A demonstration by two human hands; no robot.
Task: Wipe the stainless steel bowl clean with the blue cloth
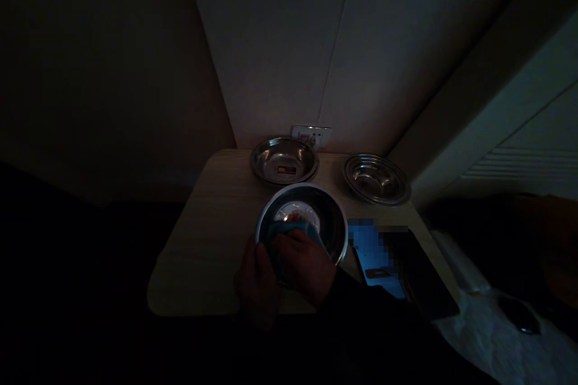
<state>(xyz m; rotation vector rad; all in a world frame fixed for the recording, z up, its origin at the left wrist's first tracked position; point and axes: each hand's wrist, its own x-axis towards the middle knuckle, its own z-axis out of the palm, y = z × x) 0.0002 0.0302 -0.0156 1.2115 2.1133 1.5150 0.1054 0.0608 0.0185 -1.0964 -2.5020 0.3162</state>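
Observation:
A shiny metal bowl (335, 216) is tilted toward me over the front part of the table. My left hand (258, 283) grips its near left rim, thumb on the edge. Inside the bowl, my right hand (300, 258) presses a blue cloth (289, 227) against the inner wall, with its fingers closed over it. A pale round patch with coloured marks (295, 212) shows on the bottom of the bowl, partly covered by the cloth. The fingertips of both hands are partly hidden in the dim light.
Behind stands a metal basin (282, 153) with a dark label, apparently stacked. Several nested metal bowls (377, 180) sit at the back right of the wooden table (203, 234). A dark tablet-like device (427, 271) lies at the right. A wall socket (311, 134) is at the back.

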